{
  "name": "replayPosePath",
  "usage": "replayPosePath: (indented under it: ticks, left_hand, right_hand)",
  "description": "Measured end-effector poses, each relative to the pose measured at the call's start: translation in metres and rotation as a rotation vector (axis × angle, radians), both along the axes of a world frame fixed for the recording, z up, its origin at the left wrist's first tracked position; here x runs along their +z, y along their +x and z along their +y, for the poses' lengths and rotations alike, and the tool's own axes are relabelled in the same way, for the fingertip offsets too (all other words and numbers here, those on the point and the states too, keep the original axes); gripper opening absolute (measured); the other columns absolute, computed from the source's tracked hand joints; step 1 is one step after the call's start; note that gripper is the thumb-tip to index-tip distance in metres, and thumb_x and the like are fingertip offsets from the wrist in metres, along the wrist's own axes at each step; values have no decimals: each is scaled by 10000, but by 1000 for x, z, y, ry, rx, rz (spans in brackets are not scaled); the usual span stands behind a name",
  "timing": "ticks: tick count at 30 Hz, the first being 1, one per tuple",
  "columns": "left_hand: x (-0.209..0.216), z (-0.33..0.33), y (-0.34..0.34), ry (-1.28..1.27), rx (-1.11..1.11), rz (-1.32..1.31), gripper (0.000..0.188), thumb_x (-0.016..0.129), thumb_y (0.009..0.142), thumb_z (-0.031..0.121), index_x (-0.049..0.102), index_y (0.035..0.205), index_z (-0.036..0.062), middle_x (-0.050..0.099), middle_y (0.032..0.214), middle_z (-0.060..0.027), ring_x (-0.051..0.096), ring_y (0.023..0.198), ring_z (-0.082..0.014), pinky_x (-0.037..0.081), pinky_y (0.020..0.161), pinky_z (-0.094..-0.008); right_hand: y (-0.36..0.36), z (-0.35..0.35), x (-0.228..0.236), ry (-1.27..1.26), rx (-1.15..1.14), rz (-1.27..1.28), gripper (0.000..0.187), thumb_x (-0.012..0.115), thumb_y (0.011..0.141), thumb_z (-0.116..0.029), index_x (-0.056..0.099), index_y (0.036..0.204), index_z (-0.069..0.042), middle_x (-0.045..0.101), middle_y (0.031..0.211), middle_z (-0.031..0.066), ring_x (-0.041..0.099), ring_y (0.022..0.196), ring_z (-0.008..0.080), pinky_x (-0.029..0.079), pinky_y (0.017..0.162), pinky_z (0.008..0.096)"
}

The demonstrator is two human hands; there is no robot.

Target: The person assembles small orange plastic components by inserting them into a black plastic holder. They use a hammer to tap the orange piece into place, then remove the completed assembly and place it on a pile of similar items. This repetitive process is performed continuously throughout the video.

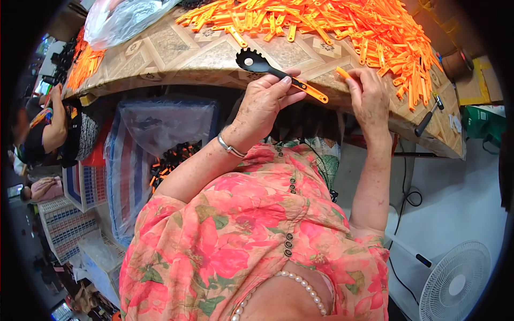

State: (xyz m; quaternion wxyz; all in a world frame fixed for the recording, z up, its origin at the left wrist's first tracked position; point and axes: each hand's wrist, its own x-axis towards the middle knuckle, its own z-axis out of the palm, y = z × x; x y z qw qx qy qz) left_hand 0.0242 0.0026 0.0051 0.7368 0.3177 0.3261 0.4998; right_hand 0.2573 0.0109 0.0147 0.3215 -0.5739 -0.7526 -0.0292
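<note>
In my left hand (267, 99) is a black pasta server (258, 62), its toothed head with a round hole pointing to the upper left. An orange handle piece (312, 92) runs along the server's handle toward the right. Just right of it, my right hand (369, 96) pinches another small orange handle piece (342, 73) between thumb and fingers, over the table's front edge. The two hands are apart. Beyond them, a big heap of loose orange handle pieces (321, 21) covers the far side of the patterned table (214, 56).
A hammer (430, 114) lies at the table's right end. Clear plastic bags (120, 24) rest at the far left. Below left, a lined crate (160, 120) holds black and orange pieces. A white fan (456, 284) stands lower right. Another person (51, 125) sits at the left.
</note>
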Motion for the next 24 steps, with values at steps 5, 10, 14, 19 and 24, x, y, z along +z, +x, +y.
replayPosePath:
  ticks: [5, 10, 14, 19, 24]
  left_hand:
    - [-5, -4, 5, 64, -30, 25, 307, 506, 1015, 121, 553, 1252, -69, 626, 1189, -142, 627, 1099, -176, 535, 975, -310]
    - [-4, -9, 11, 101, -79, -9, 312, 500, 1016, 113, 550, 1263, -70, 638, 1179, -147, 634, 1096, -189, 530, 977, -302]
    - [-5, -10, 11, 96, -66, -17, 307, 497, 1016, 106, 553, 1262, -69, 642, 1176, -147, 639, 1085, -188, 532, 971, -303]
    - [-6, -10, 11, 104, -90, -6, 299, 503, 1015, 107, 564, 1255, -61, 640, 1183, -144, 642, 1079, -185, 539, 957, -292]
    - [-7, -12, 12, 168, -77, 21, 292, 558, 989, 96, 581, 1238, -54, 639, 1182, -131, 637, 1080, -176, 540, 952, -291]
  right_hand:
    - [-45, -36, 7, 101, 124, 174, 146, 690, 835, -128, 629, 943, -52, 623, 924, 91, 594, 881, 293, 443, 810, 406]
    - [-55, -44, -2, 181, 103, 65, 178, 727, 805, -137, 641, 947, -73, 626, 933, 69, 600, 898, 270, 431, 839, 401]
    - [-52, -46, -5, 205, 75, 69, 195, 743, 791, -136, 653, 952, -75, 633, 939, 66, 606, 906, 264, 433, 845, 397]
    - [-54, -46, -4, 209, 78, 88, 187, 748, 786, -133, 661, 943, -79, 636, 923, 62, 610, 891, 260, 435, 840, 393]
    - [-57, -47, -4, 211, 85, 98, 187, 750, 777, -120, 666, 941, -90, 637, 921, 59, 610, 888, 257, 437, 830, 391]
